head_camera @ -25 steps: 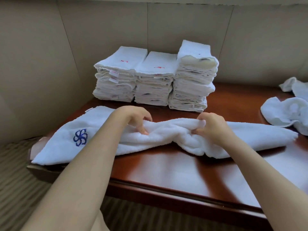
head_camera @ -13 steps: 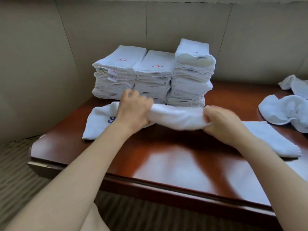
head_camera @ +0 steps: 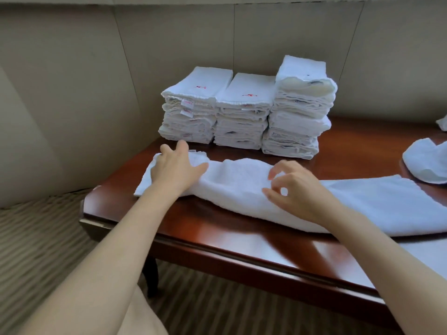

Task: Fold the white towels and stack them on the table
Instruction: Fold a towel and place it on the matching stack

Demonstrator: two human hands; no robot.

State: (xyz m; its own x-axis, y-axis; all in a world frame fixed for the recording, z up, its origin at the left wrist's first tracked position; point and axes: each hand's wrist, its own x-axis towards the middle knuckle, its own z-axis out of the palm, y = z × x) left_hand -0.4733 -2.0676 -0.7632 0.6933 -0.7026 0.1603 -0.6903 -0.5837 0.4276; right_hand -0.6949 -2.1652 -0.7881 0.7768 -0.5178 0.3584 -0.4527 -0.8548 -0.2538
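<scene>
1. At about 9 o'clock on the desk (head_camera: 217,228), the left hand (head_camera: 174,171) is laid flat on the left end of the white towel (head_camera: 237,187); its fingers (head_camera: 181,147) are spread and straight, pressing the cloth down, with nothing grasped.
2. The towel is seen lying lengthwise across the middle of the desk, from 9 o'clock toward 3 o'clock, folded into a long, loosely bunched band. A lengthwise fold appears to have been made, so the flattening step is judged to be in hand.
3. At about 4 o'clock, the right hand (head_camera: 297,189) is held over the towel's middle with its fingers loosely curled; thumb and forefinger are apart, and nothing appears to be gripped.
4. The next move is judged to call for the band to be smoothed, then one end to be brought over the other, and the folded piece to be carried to a stack.
5. At 12 o'clock, three stacks of folded towels (head_camera: 244,112) are set side by side against the padded wall (head_camera: 72,93); the right one stands tallest.
6. At 2 o'clock, unfolded towels (head_camera: 425,163) are heaped at the desk's right edge, just beyond the band's far end, where a sweep of the cloth could be obstructed.
</scene>
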